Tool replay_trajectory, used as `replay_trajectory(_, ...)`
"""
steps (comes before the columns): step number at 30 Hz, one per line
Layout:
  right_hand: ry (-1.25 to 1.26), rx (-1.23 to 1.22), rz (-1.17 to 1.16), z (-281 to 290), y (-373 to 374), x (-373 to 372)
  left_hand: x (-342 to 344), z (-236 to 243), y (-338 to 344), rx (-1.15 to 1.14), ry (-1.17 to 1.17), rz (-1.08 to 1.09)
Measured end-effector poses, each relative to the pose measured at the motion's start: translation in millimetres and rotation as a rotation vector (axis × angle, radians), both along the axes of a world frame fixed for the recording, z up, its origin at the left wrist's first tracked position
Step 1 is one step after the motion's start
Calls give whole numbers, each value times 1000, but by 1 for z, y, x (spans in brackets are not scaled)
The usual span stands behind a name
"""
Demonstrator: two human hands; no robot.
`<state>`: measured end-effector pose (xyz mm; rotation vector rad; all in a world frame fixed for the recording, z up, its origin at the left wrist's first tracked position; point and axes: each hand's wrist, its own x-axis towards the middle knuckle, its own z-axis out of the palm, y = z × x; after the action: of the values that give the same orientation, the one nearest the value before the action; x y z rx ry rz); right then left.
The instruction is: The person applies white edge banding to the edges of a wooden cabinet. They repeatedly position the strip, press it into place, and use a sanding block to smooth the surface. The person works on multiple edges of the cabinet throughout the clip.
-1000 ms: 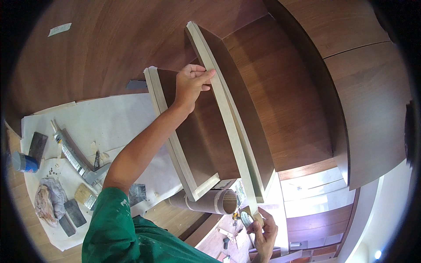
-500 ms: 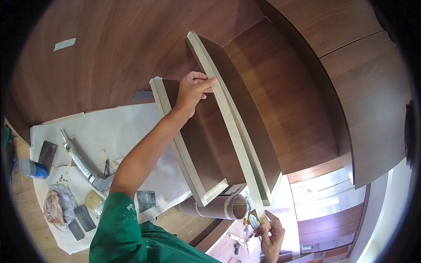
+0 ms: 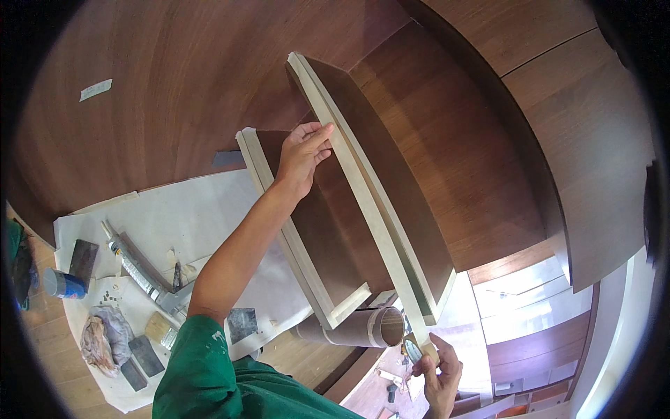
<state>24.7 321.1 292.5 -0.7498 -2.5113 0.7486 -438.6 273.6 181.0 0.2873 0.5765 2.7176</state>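
a brown wooden wall (image 3: 174,91) spreads beyond the left fingers, reaching up and to their left. a white sheet (image 3: 202,209) covers the floor below and left of them. a brown shelf (image 3: 386,167) with a pale front edge stands just right of the left fingertips and runs down toward the right fingers. a second shelf (image 3: 317,244), also pale-edged, sits below the left fingers, partly behind the forearm. a wide brown tube (image 3: 349,331) lies just left of the right fingers.

the left hand (image 3: 301,160) has its thumb and fingers drawn close in a narrow pinch at a strip of tape (image 3: 375,225). the right hand (image 3: 441,373) has its fingers curled around a roll of tape (image 3: 414,349). the strip runs straight between the two sets of fingers, along the shelf's front edge, with a gap between strip and edge that is wider toward the right fingers.

well below and left of the left fingers, on the sheet, lie a caulking gun (image 3: 139,272), a crumpled rag (image 3: 103,342), a blue tub (image 3: 65,284) near the sheet's border, a brush (image 3: 162,329) and a flat dark block (image 3: 146,356) beside the rag.
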Motion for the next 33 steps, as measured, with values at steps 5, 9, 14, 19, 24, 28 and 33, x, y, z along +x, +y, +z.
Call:
replay_trajectory(5, 17, 6, -2, -2, 1, 1, 2, 8, -3, -111, 8, 35)
replay_trajectory(9, 13, 12, -6, -1, 1, -2, 2, 10, -3, -135, 11, 53)
replay_trajectory(14, 5, 4, -12, -1, 1, 0, 2, 9, -3, -165, 21, 63)
replay_trajectory(19, 19, 37, 8, -2, 0, -2, 2, 9, -4, -176, 36, 52)
replay_trajectory(24, -5, 39, 6, -2, 3, 1, -1, 5, -6, -138, 38, 13)
replay_trajectory(28, -15, -5, -7, -1, 2, 0, -17, 0, -20, -162, 53, -55)
replay_trajectory(33, -2, 44, -2, 9, -12, 1, -24, 3, -26, -417, 200, 57)
